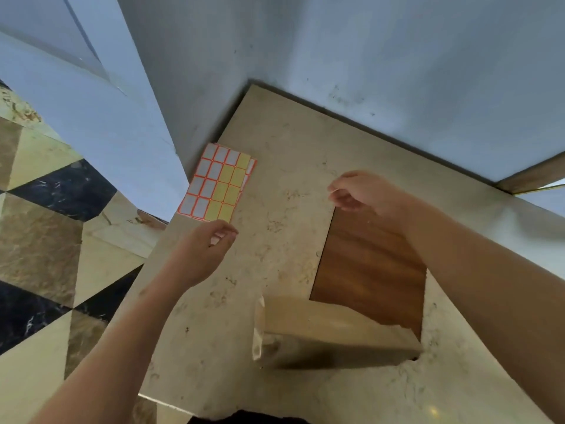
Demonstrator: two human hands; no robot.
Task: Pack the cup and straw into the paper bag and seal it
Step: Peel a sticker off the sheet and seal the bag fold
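The brown paper bag (333,332) lies on its side near the front edge of the beige stone table (293,142), and its top looks folded shut. I cannot see the cup or the straw, so I think they are inside the bag already. The bag is lying down, I think, so the fold stays put for a sticker.

Past the bag there is a dark brown wooden square (367,258) set flat into the table.

The left hand (204,249) has its fingers pinched together, maybe on a small white sticker. The right hand (357,191) is pinched too, but I cannot tell if it holds anything.

Farthest away, at the table's left edge by the grey wall (336,41), lies the sticker sheet with orange borders (218,183). Nothing sits between the hands and the bag.
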